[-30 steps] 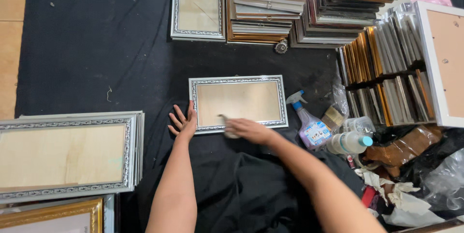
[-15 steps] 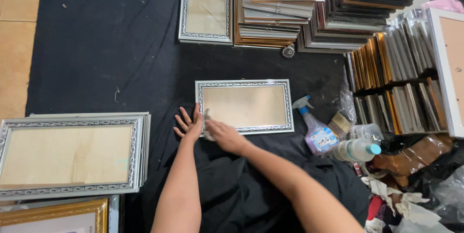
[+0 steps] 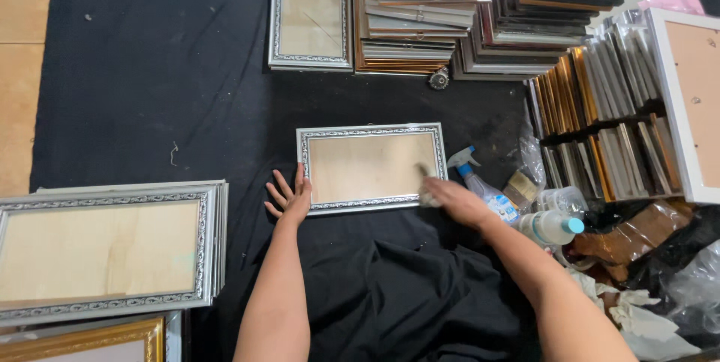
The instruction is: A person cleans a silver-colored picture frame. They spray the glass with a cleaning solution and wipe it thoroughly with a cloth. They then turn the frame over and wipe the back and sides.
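**Silver Frame Under Wiping, Right End Reached**

The small silver picture frame [image 3: 370,168] lay flat on the black floor cloth [image 3: 150,84], directly ahead of both hands. The left hand [image 3: 289,197] rested at the frame's lower left corner, its fingers spread apart and pressed flat, steadying it. The right hand [image 3: 457,201] sat at the frame's lower right corner, its fingers closed together over a small pale wiping cloth [image 3: 427,195], mostly hidden beneath them.

In my judgement the wiping was part-way through: the hand stood at the right end of the glass, and whether the rest was already clean could not be told. The work looked one piece in a long run.

Beyond the fingers stood another silver frame [image 3: 310,13] and tall stacks of frames [image 3: 480,17]. Left of the left hand lay a pile of large silver frames [image 3: 105,253]. Just right of the right hand were a spray bottle [image 3: 480,182] and a clear plastic bottle [image 3: 551,227], then upright frames in a rack [image 3: 600,122]. Tan floor tiles [image 3: 19,69] showed at the far left.
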